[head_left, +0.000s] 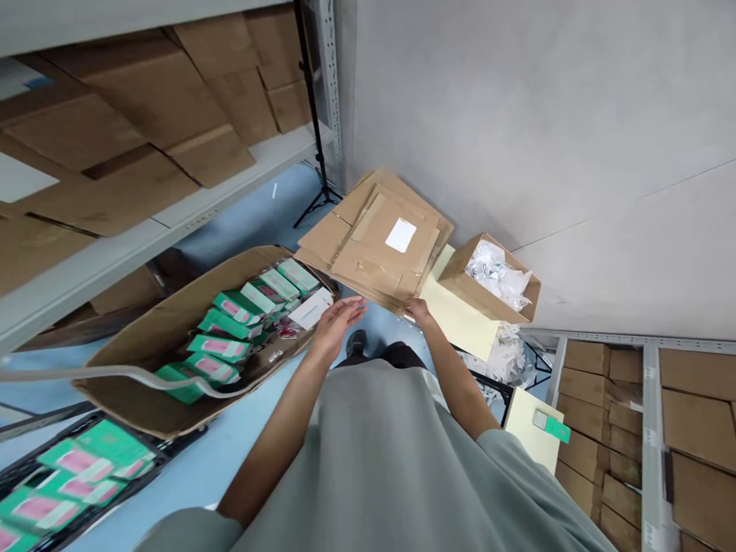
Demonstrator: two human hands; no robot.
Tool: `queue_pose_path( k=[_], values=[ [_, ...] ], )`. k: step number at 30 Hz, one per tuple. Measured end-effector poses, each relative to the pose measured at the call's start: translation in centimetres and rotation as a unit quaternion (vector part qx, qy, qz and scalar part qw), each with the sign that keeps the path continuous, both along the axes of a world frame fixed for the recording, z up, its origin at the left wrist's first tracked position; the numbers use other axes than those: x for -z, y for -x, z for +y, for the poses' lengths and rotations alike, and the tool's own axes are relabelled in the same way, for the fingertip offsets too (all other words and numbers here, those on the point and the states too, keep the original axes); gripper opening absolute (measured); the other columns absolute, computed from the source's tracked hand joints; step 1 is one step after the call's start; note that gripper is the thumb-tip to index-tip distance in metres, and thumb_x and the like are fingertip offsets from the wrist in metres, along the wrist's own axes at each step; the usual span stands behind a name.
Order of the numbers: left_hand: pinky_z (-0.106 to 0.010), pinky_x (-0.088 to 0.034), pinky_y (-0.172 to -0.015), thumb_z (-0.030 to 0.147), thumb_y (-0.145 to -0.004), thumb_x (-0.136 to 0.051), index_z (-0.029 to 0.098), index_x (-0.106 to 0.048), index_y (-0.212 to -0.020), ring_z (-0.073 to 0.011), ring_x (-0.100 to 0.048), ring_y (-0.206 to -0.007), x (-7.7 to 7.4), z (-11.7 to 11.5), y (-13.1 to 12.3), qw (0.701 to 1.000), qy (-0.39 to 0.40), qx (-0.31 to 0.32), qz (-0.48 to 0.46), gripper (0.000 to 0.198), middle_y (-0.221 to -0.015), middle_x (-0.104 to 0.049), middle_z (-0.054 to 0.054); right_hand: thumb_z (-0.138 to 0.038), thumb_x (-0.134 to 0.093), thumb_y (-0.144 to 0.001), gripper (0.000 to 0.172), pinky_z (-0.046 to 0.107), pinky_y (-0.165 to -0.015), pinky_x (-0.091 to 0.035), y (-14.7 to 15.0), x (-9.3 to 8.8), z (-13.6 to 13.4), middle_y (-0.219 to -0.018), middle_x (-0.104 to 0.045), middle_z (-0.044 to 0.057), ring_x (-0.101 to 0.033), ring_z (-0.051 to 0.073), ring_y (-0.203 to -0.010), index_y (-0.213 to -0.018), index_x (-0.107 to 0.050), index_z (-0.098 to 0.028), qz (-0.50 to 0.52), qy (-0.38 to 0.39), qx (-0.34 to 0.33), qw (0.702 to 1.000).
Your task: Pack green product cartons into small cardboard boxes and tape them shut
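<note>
A stack of flattened cardboard boxes [368, 253] lies in front of me, the top one with a white label [401, 234]. My right hand [418, 310] pinches its near edge at the right corner. Just off the near left edge is my left hand [340, 320], fingers stretched out and nothing in them. Beside that hand, a large open carton [138, 322] holds several green-and-white boxes [221, 346] and a white box [311, 308].
Shelves of brown cartons [155, 92] stand on the left, with more cartons [580, 383] at right. A small carton [477, 291] of white plastic bags sits on a cream board [460, 322]. A black tripod [325, 188] stands by the wall. Green boxes [74, 475] fill a rack at lower left.
</note>
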State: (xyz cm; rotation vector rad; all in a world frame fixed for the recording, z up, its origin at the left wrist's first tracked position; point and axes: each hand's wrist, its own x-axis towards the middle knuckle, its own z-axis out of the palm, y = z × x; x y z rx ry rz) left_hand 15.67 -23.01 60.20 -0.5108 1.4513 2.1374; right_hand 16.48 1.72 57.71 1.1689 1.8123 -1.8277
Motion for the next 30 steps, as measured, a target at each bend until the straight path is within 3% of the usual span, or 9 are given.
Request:
queue_pose_path(
  k=[4,8,13,18,20,23,26,30],
  values=[
    [-0.053,-0.064,-0.110,0.077,-0.060,-0.099,0.023,-0.081,-0.104,-0.0374,-0.083,-0.119,0.9,0.3,-0.1,1.000,-0.009,0.012,-0.019,0.071,-0.121,-0.087,-0.016,-0.029,-0.073,-0.097,0.017,0.024,-0.071,-0.063,0.5,0.0,-0.3,-0.062,-0.055,-0.008,-0.067,0.015,-0.068,-0.087,-0.060,-0.026,-0.027,-0.051,0.067,0.996],
    [-0.050,-0.064,-0.107,0.067,-0.064,-0.101,0.023,-0.078,-0.103,-0.0351,-0.083,-0.114,1.4,1.9,0.5,0.999,-0.020,0.020,-0.033,0.063,-0.116,-0.086,-0.014,-0.023,-0.078,-0.088,0.018,0.021,-0.073,-0.059,0.8,-1.2,-0.4,-0.065,-0.065,-0.006,-0.066,0.012,-0.067,-0.080,-0.062,-0.023,0.004,-0.060,0.092,0.994],
    [-0.041,-0.063,-0.110,0.037,-0.085,-0.098,0.021,-0.074,-0.103,-0.0244,-0.081,-0.105,1.0,3.7,2.4,0.989,-0.067,-0.039,-0.127,0.034,-0.107,-0.080,-0.009,-0.034,-0.088,-0.082,0.027,0.025,-0.080,-0.061,0.8,-4.4,-0.5,-0.078,-0.077,-0.002,-0.074,0.015,-0.077,-0.080,-0.063,-0.025,0.106,-0.050,0.108,0.987],
    [-0.034,-0.065,-0.109,0.043,-0.109,-0.079,0.022,-0.072,-0.103,-0.0205,-0.080,-0.113,-0.1,4.8,6.6,0.968,-0.152,-0.099,-0.175,0.022,-0.118,-0.081,-0.011,-0.043,-0.090,-0.081,0.032,0.031,-0.083,-0.064,0.9,-6.6,-1.5,-0.082,-0.080,-0.001,-0.078,0.019,-0.081,-0.083,-0.063,-0.026,0.215,-0.028,0.079,0.973],
    [-0.033,-0.066,-0.108,0.044,-0.109,-0.079,0.025,-0.074,-0.108,-0.0207,-0.080,-0.118,-0.5,5.3,8.2,0.966,-0.168,-0.117,-0.160,0.020,-0.121,-0.082,-0.010,-0.045,-0.092,-0.082,0.035,0.032,-0.083,-0.065,1.1,-6.8,-2.2,-0.081,-0.079,-0.001,-0.079,0.020,-0.081,-0.082,-0.062,-0.026,0.226,-0.033,0.067,0.971],
    [-0.031,-0.065,-0.107,0.027,-0.103,-0.082,0.026,-0.076,-0.115,-0.0188,-0.080,-0.120,-1.1,6.2,9.6,0.969,-0.158,-0.129,-0.139,0.013,-0.124,-0.084,-0.006,-0.051,-0.094,-0.082,0.042,0.033,-0.085,-0.066,0.8,-6.5,-3.2,-0.083,-0.078,-0.002,-0.078,0.020,-0.081,-0.082,-0.060,-0.027,0.242,-0.041,0.050,0.968],
    [-0.028,-0.065,-0.104,0.011,-0.095,-0.078,0.024,-0.075,-0.111,-0.0162,-0.081,-0.117,-1.5,6.5,9.6,0.974,-0.137,-0.146,-0.105,0.021,-0.122,-0.085,-0.005,-0.067,-0.094,-0.082,0.051,0.035,-0.088,-0.067,-0.5,-6.0,-3.5,-0.084,-0.079,-0.001,-0.079,0.021,-0.084,-0.085,-0.063,-0.026,0.254,-0.039,0.030,0.966],
    [-0.027,-0.066,-0.100,0.010,-0.090,-0.077,0.022,-0.074,-0.102,-0.0175,-0.081,-0.117,-2.3,6.2,8.8,0.976,-0.151,-0.145,-0.051,0.017,-0.120,-0.086,-0.006,-0.091,-0.077,-0.089,0.067,0.039,-0.089,-0.068,-3.2,-5.0,-2.6,-0.096,-0.084,0.006,-0.083,0.025,-0.095,-0.093,-0.073,-0.025,0.238,-0.041,0.018,0.970]
  ],
)
